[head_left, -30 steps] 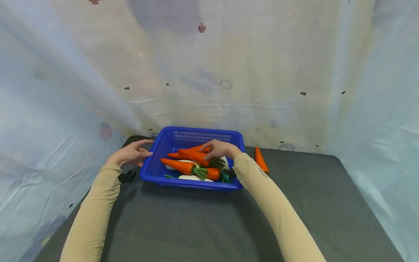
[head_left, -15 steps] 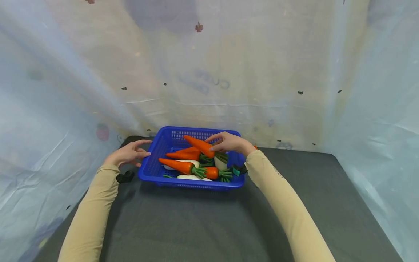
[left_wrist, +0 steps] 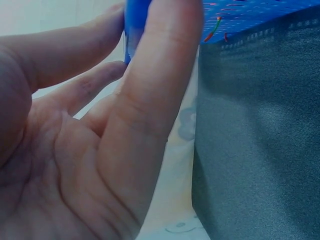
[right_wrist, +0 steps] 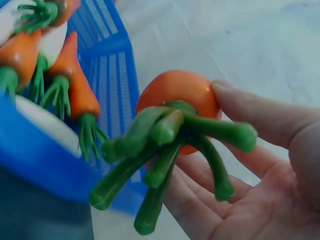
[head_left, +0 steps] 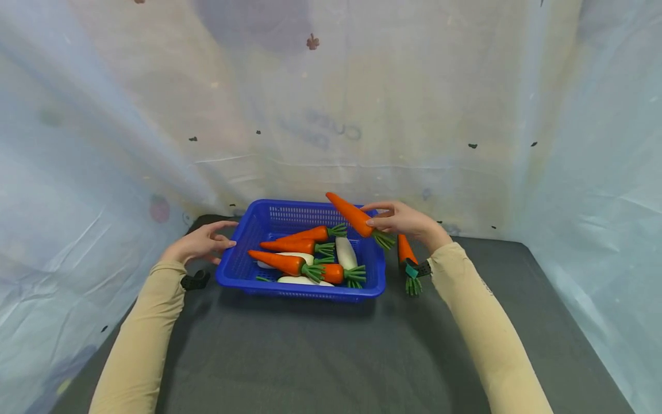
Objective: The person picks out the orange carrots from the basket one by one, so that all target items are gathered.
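A blue plastic basket [head_left: 305, 290] with slotted sides holds several orange carrots [head_left: 279, 261] with green stems and some white radishes [head_left: 346, 253]. My left hand [head_left: 199, 244] grips its left rim; the left wrist view has the blue edge [left_wrist: 136, 25] between thumb and fingers. Over the basket's right back corner, my right hand [head_left: 405, 221] pinches one carrot [head_left: 353, 214] near its thick end. That carrot's tip points up and to the left, its stems hanging low on the right. In the right wrist view, the stem end [right_wrist: 177, 90] faces the camera, fingers behind it.
Another carrot [head_left: 405, 250] lies on the dark grey table [head_left: 320, 356] just right of the basket, partly covered by the right wrist's strap [head_left: 421, 269]. A pale printed curtain [head_left: 414, 115] stands behind the table and along both sides.
My right hand has lifted the carrot off the pile and carried it right and up, to the basket's right edge. The left hand stays at the rim.
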`<act>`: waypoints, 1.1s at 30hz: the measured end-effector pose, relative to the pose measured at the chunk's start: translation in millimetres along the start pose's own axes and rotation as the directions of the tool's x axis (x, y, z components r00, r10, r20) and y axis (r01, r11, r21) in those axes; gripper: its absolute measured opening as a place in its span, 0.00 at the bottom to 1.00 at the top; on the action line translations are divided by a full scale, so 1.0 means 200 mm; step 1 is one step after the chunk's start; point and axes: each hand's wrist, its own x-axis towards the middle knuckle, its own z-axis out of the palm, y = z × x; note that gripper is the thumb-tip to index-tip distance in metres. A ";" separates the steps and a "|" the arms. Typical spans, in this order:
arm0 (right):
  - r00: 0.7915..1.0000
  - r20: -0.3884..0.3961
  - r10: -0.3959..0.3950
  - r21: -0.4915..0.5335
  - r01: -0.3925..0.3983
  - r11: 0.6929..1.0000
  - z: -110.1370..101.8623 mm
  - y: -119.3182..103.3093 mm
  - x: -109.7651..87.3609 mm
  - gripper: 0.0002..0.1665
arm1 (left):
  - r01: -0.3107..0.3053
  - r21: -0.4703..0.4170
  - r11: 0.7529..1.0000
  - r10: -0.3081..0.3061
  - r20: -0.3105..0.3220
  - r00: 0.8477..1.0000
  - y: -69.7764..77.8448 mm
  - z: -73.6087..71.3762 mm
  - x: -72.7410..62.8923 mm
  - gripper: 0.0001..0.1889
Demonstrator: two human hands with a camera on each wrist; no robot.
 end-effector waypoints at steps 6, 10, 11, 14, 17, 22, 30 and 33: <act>0.999 -0.039 -0.007 0.009 0.008 1.000 -0.12 0.10 -0.11 0.31 | 0.000 -0.004 1.000 0.000 0.009 1.000 0.00 0.00 0.00 0.37; 0.997 -0.081 0.009 0.031 -0.006 1.000 -0.19 0.17 -0.21 0.33 | -0.001 -0.009 1.000 0.001 0.015 1.000 -0.01 0.00 0.01 0.37; 0.996 -0.089 0.017 0.039 -0.014 0.999 -0.21 0.18 -0.23 0.34 | 0.000 -0.011 1.000 0.000 0.016 1.000 -0.01 0.00 0.01 0.37; 0.991 -0.118 0.057 0.052 -0.051 0.997 -0.25 0.24 -0.30 0.36 | -0.004 -0.017 1.000 0.004 0.020 1.000 -0.01 0.00 0.01 0.37; 0.987 -0.136 0.082 0.061 -0.075 0.995 -0.29 0.31 -0.38 0.38 | -0.007 -0.017 1.000 0.007 0.020 1.000 -0.01 0.00 0.00 0.37; 0.982 -0.166 0.094 0.055 -0.086 0.995 -0.34 0.45 -0.47 0.37 | -0.003 -0.008 1.000 0.004 0.014 1.000 -0.02 0.00 0.01 0.37; 0.961 -0.234 0.148 0.015 -0.149 0.989 -0.30 0.64 -0.55 0.41 | 0.005 -0.001 1.000 -0.005 0.004 1.000 -0.03 0.00 0.00 0.37; 0.947 -0.271 0.172 0.002 -0.178 0.984 -0.26 0.71 -0.55 0.40 | 0.006 0.003 1.000 -0.006 0.006 1.000 -0.03 0.00 0.00 0.38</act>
